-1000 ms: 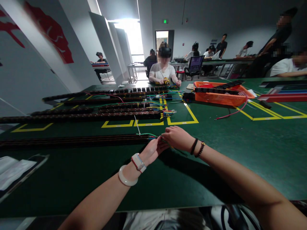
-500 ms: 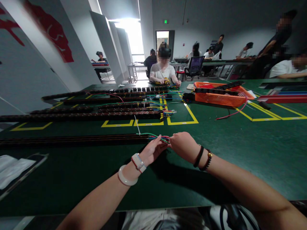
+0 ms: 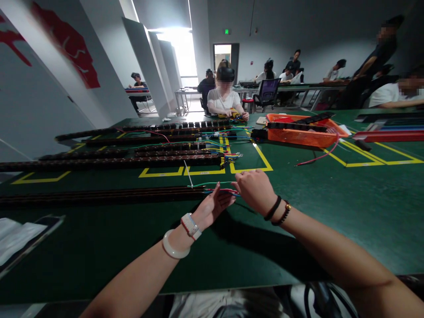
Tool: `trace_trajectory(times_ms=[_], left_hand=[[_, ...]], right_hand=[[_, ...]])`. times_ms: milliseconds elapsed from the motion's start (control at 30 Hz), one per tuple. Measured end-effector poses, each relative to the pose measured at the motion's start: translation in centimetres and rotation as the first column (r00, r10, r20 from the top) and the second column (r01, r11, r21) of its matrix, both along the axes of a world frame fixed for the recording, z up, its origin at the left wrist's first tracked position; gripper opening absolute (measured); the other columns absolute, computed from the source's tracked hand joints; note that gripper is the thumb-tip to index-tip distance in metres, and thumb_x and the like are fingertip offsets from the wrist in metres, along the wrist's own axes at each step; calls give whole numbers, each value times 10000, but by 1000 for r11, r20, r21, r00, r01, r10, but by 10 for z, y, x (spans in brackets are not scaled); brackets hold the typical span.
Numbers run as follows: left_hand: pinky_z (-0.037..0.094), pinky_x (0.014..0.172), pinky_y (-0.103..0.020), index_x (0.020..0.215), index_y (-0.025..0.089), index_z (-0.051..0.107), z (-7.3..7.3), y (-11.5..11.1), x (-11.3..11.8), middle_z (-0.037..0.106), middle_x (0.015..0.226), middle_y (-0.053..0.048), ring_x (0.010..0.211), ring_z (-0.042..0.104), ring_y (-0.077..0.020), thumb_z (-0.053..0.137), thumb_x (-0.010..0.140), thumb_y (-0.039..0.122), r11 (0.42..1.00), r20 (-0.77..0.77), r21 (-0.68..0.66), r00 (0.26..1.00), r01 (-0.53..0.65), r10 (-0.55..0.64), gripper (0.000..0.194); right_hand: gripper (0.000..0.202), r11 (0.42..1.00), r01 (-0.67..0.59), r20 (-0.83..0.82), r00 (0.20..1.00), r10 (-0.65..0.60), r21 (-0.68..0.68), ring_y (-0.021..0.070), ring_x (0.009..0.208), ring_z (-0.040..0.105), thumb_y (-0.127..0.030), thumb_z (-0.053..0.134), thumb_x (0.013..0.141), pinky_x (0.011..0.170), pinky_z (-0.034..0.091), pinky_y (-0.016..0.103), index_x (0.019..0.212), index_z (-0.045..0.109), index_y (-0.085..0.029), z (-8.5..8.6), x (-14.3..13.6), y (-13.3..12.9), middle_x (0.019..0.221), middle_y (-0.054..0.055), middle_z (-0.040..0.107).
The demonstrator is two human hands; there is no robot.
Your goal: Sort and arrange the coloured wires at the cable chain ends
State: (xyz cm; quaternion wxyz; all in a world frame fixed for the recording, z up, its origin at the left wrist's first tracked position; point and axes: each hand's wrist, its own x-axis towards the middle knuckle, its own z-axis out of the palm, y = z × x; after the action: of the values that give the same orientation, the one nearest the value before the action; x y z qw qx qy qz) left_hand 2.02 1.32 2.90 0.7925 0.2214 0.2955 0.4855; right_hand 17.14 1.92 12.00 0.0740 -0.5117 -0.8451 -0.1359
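My right hand (image 3: 254,187) is closed with its fingertips pinching the green wire (image 3: 215,183), which is drawn out nearly straight from the harness. Below it, my left hand (image 3: 214,207) has its thumb raised and fingers stretched out. Several red and blue wires (image 3: 228,191) run across the left fingers; their far ends are partly hidden behind my right hand. These wires come out of the end of a long dark wire harness (image 3: 126,194) lying across the table to the left. A white cable tie (image 3: 188,173) sticks up from the harness near that end.
More dark harnesses (image 3: 172,160) with loose coloured wire ends lie beyond, over yellow taped outlines on the green table (image 3: 314,221). An orange basket (image 3: 298,137) stands at the far right. A co-worker (image 3: 225,99) sits opposite. White sheets (image 3: 20,236) lie at left.
My right hand has risen slightly, and the green wire has lifted apart from the other wires. My left thumb and fingers have spread away from the bundle.
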Motion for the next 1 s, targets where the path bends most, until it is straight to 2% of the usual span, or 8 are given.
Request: trace_trajectory(times_ms=[100,267,367,467,667,833,1000], left_hand=[[441,965,-385,902,92,636,-1,1,0,685,944,-143,931,642,-216,462,904,348,1000,-28,11,1000,-6,7,309],[437,965,-395,892,76,619,-1,0,-2,672,954,-152,935,638,-216,459,908,312,1000,-15,5,1000,12,-12,286],[438,963,-388,890,75,625,-2,0,-3,673,937,-142,917,639,-208,451,912,298,999,-19,15,999,30,-29,283],[438,964,-384,898,75,629,-4,1,-4,675,925,-136,918,638,-210,445,913,284,999,-12,36,999,35,-35,278],[436,965,-378,917,75,616,-2,1,-4,669,938,-141,932,636,-216,458,907,279,999,-12,17,999,40,-40,259],[436,964,-381,921,83,613,0,0,-4,665,958,-145,942,632,-216,457,908,295,999,-17,22,999,43,-42,263],[440,961,-379,927,73,612,-2,1,-4,665,962,-150,943,633,-221,460,907,308,999,-6,16,999,41,-41,280]], right_hand=[[263,1000,-2,-15,1000,2,2,230,830,618,-348,486,891,710,366,325,851,639,-137,-9,9,29,869,131,663],[346,973,-40,-58,998,27,-226,173,764,609,-457,495,876,623,346,257,831,671,-163,-42,22,73,911,90,652],[361,956,-60,-113,993,28,-287,147,739,589,-481,504,865,594,337,235,842,680,-166,-58,27,85,887,74,640],[331,955,-111,-204,977,54,-277,119,698,548,-454,548,846,601,341,218,798,677,-153,-67,29,90,865,61,614],[232,904,-283,-288,938,192,-319,86,631,455,-340,641,795,580,327,193,723,647,-120,-66,32,91,803,44,560],[215,853,-340,-277,930,242,-395,110,669,470,-343,627,800,581,325,202,777,657,-132,-61,33,90,768,44,583],[277,849,-345,-315,922,226,-400,117,692,509,-403,639,778,585,335,200,888,663,-149,-49,34,87,814,50,628]])
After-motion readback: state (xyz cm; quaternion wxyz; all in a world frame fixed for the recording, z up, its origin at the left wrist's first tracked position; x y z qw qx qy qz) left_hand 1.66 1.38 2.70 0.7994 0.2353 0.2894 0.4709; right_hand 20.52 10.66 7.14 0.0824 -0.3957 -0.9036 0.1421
